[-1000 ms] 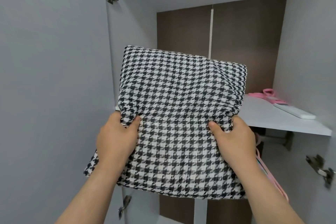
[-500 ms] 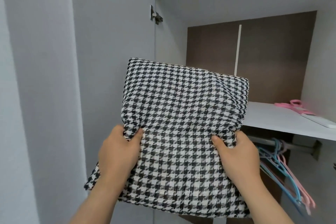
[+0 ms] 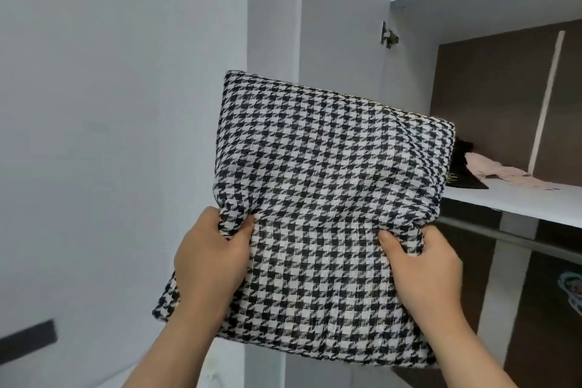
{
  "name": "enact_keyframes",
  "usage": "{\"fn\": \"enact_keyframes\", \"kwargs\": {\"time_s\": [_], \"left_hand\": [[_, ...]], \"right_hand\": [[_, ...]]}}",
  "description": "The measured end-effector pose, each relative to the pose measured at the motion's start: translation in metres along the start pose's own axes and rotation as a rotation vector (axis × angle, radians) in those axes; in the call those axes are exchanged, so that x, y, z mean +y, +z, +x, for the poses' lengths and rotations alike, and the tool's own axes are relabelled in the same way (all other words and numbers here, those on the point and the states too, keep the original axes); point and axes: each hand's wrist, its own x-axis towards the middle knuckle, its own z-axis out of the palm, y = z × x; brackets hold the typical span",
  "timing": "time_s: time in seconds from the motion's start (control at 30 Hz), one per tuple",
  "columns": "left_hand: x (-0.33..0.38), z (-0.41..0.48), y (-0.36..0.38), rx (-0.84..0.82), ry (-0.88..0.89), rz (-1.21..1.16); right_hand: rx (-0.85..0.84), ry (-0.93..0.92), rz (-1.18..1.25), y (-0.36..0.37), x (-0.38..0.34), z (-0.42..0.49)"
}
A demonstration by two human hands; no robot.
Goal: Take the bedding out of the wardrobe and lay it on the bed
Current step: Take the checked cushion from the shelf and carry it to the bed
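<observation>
One white shelf point(image 3: 510, 198), grey walls point(image 3: 110, 104)

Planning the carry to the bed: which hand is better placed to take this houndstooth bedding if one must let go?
Neither clearly. The left hand and the right hand both grip the houndstooth bedding at the same height, one on each side. Keeping both seems safest.
</observation>
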Motion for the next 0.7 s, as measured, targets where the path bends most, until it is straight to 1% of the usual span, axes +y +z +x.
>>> {"fn": "enact_keyframes", "kwargs": {"time_s": [0.1, 0.23, 0.37, 0.57, 0.7], "left_hand": [[-0.013, -0.004, -0.042, 0.105, -0.019, 0.07], [-0.025, -0.016, -0.094, 0.239, -0.036, 0.17], [-0.036, -0.035, -0.144, 0.348, -0.091, 0.27], [-0.056, -0.075, -0.232, 0.528, -0.156, 0.449], [-0.072, -0.103, -0.299, 0.638, -0.229, 0.509]], "right_hand": [[-0.108, -0.022, 0.095, 0.026, -0.016, -0.016], [-0.244, -0.047, 0.158, 0.055, -0.042, -0.039], [-0.376, -0.094, 0.223, 0.081, -0.058, -0.064], [-0.616, -0.186, 0.377, 0.122, -0.105, -0.12], [-0.772, -0.233, 0.467, 0.153, -0.143, -0.172]]}}
